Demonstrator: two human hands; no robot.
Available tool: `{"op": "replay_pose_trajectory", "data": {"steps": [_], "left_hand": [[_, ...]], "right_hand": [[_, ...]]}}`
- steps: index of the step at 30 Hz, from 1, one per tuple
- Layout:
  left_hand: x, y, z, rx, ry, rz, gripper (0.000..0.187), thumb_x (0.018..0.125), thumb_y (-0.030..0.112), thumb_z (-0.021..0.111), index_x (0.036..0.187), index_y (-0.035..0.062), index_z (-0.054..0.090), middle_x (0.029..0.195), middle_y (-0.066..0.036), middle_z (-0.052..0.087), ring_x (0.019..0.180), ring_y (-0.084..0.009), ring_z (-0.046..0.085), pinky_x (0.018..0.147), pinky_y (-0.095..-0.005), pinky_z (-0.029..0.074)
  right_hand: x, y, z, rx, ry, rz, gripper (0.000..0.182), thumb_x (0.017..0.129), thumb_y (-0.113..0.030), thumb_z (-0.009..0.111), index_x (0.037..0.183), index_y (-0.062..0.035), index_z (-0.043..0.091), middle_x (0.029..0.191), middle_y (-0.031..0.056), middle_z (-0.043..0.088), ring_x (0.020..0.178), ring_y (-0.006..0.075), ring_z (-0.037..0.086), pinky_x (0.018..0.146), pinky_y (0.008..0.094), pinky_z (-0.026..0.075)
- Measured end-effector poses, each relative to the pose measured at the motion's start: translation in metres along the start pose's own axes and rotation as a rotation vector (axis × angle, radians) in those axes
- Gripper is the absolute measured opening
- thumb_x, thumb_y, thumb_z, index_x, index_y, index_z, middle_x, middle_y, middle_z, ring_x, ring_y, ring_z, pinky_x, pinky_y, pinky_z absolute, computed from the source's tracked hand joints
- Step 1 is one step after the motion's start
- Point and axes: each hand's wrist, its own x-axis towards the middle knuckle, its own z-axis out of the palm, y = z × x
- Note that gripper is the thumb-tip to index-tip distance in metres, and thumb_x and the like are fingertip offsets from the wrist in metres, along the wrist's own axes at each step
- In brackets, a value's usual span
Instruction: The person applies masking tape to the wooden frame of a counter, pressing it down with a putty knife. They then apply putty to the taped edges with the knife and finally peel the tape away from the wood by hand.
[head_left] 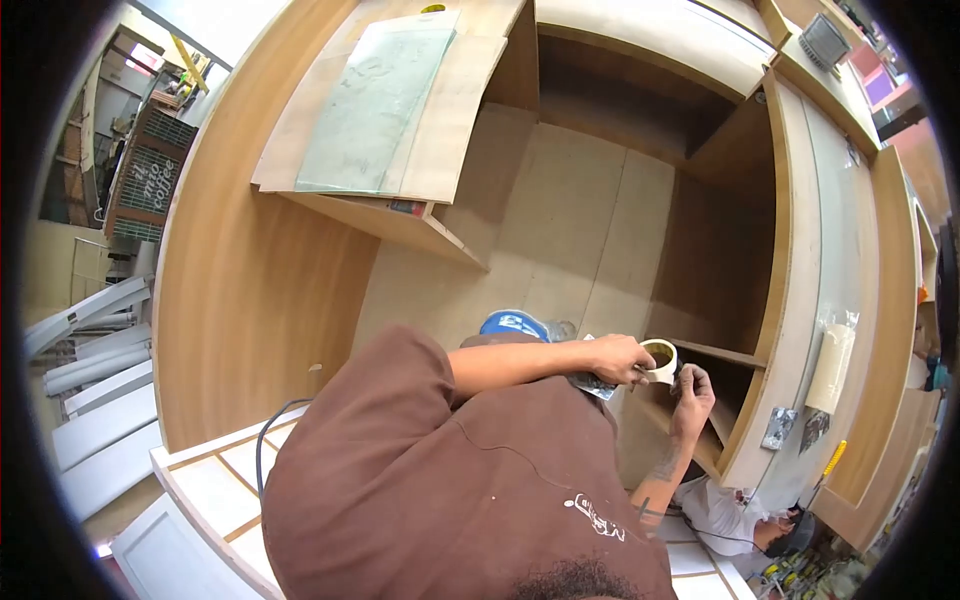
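My left hand (620, 360) grips a roll of cream-coloured tape (660, 352), its ring facing up toward me. Beneath that hand juts a small silvery flat piece (598, 387). On the roll's other side, my right hand (693, 393) has its fingers bent in a pinch close to the tape; I cannot tell what is between them. Both hands are in front of my brown shirt (480, 480), over the floor of a wooden cabinet frame (540, 230). A blue shoe (515, 325) shows below my left forearm.
Glass sheets (375, 110) lie on a wooden panel at upper left. Along the right-hand ledge are a cream roll (832, 368), a metal plate (779, 428) and a yellow-handled tool (835, 458). Another person (725, 515) is at lower right. White boards (100, 380) are stacked at left.
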Motion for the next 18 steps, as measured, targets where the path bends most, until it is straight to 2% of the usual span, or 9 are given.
{"op": "replay_pose_trajectory", "data": {"steps": [2,6,8,9,12,14,15,17,18], "left_hand": [[-0.005,0.003,0.010,-0.023,0.002,-0.035,0.037,0.097,0.039,0.074,0.123,0.0114,0.075,0.105,-0.020,0.077,0.100,-0.0416,0.072,0.087,-0.0505,0.055],[-0.003,-0.024,0.047,-0.213,0.378,-0.022,0.041,0.095,0.042,0.081,0.115,0.0058,0.077,0.117,-0.021,0.075,0.105,-0.0361,0.072,0.091,-0.0459,0.056],[-0.018,-0.009,0.046,-0.269,0.436,-0.042,0.034,0.097,0.034,0.081,0.111,0.0038,0.079,0.113,-0.017,0.073,0.095,-0.0299,0.070,0.086,-0.0414,0.056],[-0.023,-0.012,0.046,-0.142,0.481,0.037,0.030,0.096,0.031,0.082,0.109,0.0037,0.080,0.111,-0.016,0.073,0.095,-0.0279,0.070,0.085,-0.0410,0.056],[-0.043,-0.010,0.054,-0.101,0.509,0.052,0.020,0.093,0.018,0.082,0.110,0.0068,0.081,0.114,-0.013,0.074,0.100,-0.0271,0.072,0.086,-0.0422,0.057],[-0.059,-0.009,0.067,-0.231,0.577,0.066,0.018,0.092,0.009,0.080,0.110,0.0067,0.081,0.117,-0.013,0.074,0.102,-0.0268,0.072,0.088,-0.0419,0.059],[-0.059,-0.016,0.079,-0.245,0.621,0.113,0.018,0.094,0.003,0.077,0.111,0.0044,0.080,0.118,-0.012,0.073,0.106,-0.0221,0.072,0.090,-0.0389,0.060],[-0.068,-0.014,0.095,-0.380,0.627,0.059,0.017,0.095,0.006,0.078,0.112,0.0029,0.080,0.113,-0.010,0.073,0.104,-0.0191,0.071,0.088,-0.0370,0.059],[-0.082,-0.016,0.096,-0.503,0.633,0.032,0.018,0.096,0.009,0.078,0.113,0.0015,0.079,0.108,-0.009,0.074,0.101,-0.0161,0.070,0.086,-0.0351,0.058]], "right_hand": [[0.001,0.002,-0.002,0.018,0.015,0.000,0.024,0.107,-0.027,0.070,0.117,-0.0049,0.072,0.093,-0.0010,0.068,0.077,0.0078,0.060,0.072,0.0243,0.048],[-0.005,-0.010,0.012,-0.008,0.006,0.139,0.034,0.112,-0.035,0.060,0.125,-0.0058,0.074,0.102,0.0015,0.073,0.083,0.0081,0.061,0.079,0.0265,0.050],[-0.013,0.004,0.012,-0.146,-0.107,0.015,0.037,0.112,-0.036,0.060,0.125,-0.0042,0.074,0.105,0.0019,0.073,0.089,0.0087,0.062,0.082,0.0267,0.050],[-0.022,-0.003,0.019,-0.110,-0.152,0.025,0.038,0.112,-0.037,0.061,0.125,-0.0032,0.074,0.105,0.0020,0.073,0.092,0.0088,0.062,0.082,0.0269,0.050],[-0.044,-0.011,0.041,-0.117,-0.275,0.013,0.043,0.112,-0.038,0.061,0.127,0.0004,0.073,0.105,0.0020,0.073,0.096,0.0091,0.061,0.083,0.0272,0.050],[-0.052,-0.008,0.043,-0.132,-0.349,0.001,0.048,0.114,-0.040,0.056,0.131,0.0026,0.070,0.108,0.0024,0.072,0.097,0.0102,0.060,0.087,0.0283,0.049],[-0.054,0.004,0.041,-0.049,-0.396,-0.085,0.054,0.115,-0.046,0.051,0.135,0.0022,0.068,0.109,0.0034,0.072,0.099,0.0105,0.061,0.089,0.0285,0.049],[-0.054,0.026,0.040,-0.025,-0.482,-0.130,0.072,0.115,-0.059,0.036,0.142,0.0022,0.063,0.118,0.0066,0.071,0.106,0.0143,0.063,0.098,0.0314,0.049],[-0.055,0.044,0.046,0.105,-0.505,-0.168,0.077,0.114,-0.063,0.034,0.143,0.0025,0.062,0.121,0.0081,0.071,0.111,0.0179,0.064,0.103,0.0342,0.048]]}}
